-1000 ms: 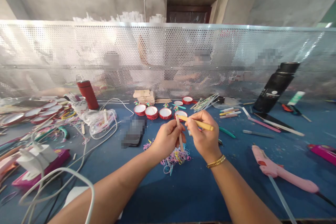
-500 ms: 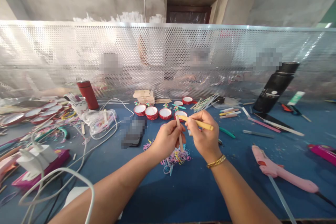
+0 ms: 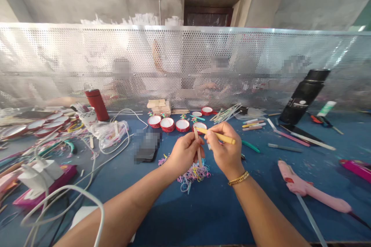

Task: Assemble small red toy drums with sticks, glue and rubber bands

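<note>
My left hand [image 3: 184,153] pinches a flat wooden craft stick [image 3: 199,158] held nearly upright over the blue table. My right hand [image 3: 226,147] grips a yellow marker pen [image 3: 222,136] like a writing tool, its tip at the upper end of the stick. Whether the tip touches the wood I cannot tell. Below the hands lies a tangled heap of pastel rubber bands [image 3: 189,180]. Just beyond them stand small round red-rimmed dishes with white insides [image 3: 182,125], some with little coloured figures at their back edges.
A pink glue gun [image 3: 314,191] lies at the right, a dark phone [image 3: 148,146] left of my hands. White cables [image 3: 98,200] loop across the left side. A red bottle [image 3: 97,105] and a black bottle [image 3: 304,96] stand before the perforated metal screen [image 3: 246,61].
</note>
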Demonstrator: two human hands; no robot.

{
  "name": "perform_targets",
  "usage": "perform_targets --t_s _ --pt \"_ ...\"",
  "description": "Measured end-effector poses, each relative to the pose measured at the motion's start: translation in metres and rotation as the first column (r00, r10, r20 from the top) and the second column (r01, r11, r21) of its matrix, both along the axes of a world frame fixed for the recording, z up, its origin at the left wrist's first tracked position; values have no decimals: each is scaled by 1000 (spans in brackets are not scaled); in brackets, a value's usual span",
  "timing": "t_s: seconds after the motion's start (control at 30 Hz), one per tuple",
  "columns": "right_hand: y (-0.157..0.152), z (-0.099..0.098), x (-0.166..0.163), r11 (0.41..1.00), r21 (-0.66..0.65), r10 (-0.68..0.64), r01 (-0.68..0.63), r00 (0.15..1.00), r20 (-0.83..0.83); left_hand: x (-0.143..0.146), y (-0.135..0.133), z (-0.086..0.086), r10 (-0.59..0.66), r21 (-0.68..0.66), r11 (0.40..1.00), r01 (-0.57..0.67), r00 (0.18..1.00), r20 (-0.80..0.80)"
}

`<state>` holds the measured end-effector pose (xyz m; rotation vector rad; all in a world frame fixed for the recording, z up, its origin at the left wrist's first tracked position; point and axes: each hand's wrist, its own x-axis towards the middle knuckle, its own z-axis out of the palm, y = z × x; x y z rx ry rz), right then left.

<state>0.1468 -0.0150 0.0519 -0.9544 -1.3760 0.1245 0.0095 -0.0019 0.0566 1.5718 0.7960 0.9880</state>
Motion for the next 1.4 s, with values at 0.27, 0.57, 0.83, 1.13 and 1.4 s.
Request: perform_targets --t_s 0.27,0.57,0.83,1.13,1.4 --pt "-1 -1 1 1000 -24 10 -10 1000 -28 0 0 -1 -3 -8 1000 3 1000 10" --pt "0 -1 3 999 -31 -17 17 1000 0 -1 0 0 -3 -19 1000 3 1000 25" --pt "1 -1 2 1000 -21 -5 5 1000 -10 0 0 0 -10 -21 1000 10 999 38" --pt "0 -1 1 1000 -9 -7 7 1000 -3 -1 -1 2 1 -29 1000 0 1000 23" --pt "0 -1 1 1000 -20 0 0 1000 -16 0 0 1 -2 -19 1000 3 1000 24"
